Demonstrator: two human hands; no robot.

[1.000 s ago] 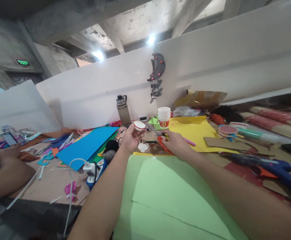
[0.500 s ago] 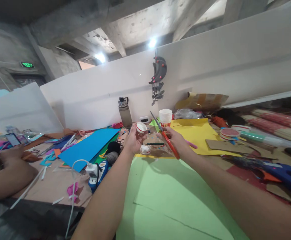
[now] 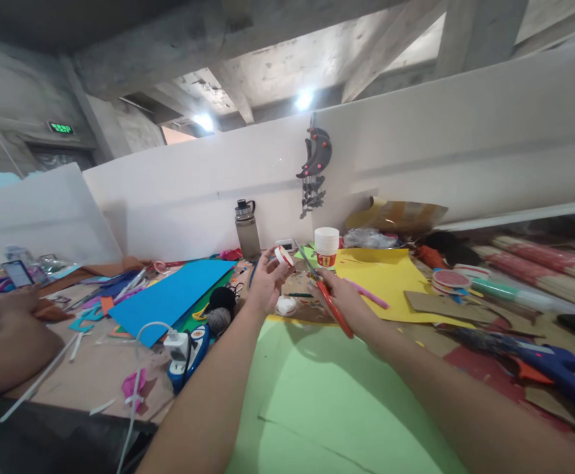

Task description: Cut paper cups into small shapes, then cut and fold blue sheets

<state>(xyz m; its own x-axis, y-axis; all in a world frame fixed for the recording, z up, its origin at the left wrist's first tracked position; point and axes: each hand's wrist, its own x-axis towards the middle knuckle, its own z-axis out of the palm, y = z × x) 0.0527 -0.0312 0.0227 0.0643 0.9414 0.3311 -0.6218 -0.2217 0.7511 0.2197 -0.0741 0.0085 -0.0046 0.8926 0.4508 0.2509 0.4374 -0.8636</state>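
Note:
My left hand (image 3: pixel 266 286) is closed around a short cut-down paper cup (image 3: pixel 284 256), white with a red band, tilted on its side. My right hand (image 3: pixel 344 293) grips a pair of scissors (image 3: pixel 335 311) by the orange handles. Their blades point up and left, close to the cup piece; I cannot tell whether they touch it. Below my left hand lies a crumpled white piece (image 3: pixel 286 305). Behind my right hand stands a stack of paper cups (image 3: pixel 327 247), white with a red print. Green paper (image 3: pixel 346 395) spreads under my forearms.
Yellow paper (image 3: pixel 381 270) lies to the right, near a blue glue gun (image 3: pixel 548 359). On the left are blue card (image 3: pixel 173 293), balls of yarn (image 3: pixel 220 320) and a power strip (image 3: pixel 188 355) with a white cable. A drink bottle (image 3: pixel 246 230) stands behind; another person's hand (image 3: pixel 15 303) is far left.
My left hand has turned the cut-down cup, so its banded side shows instead of its open top. The scissors stay in my right hand, and the view has shifted slightly.

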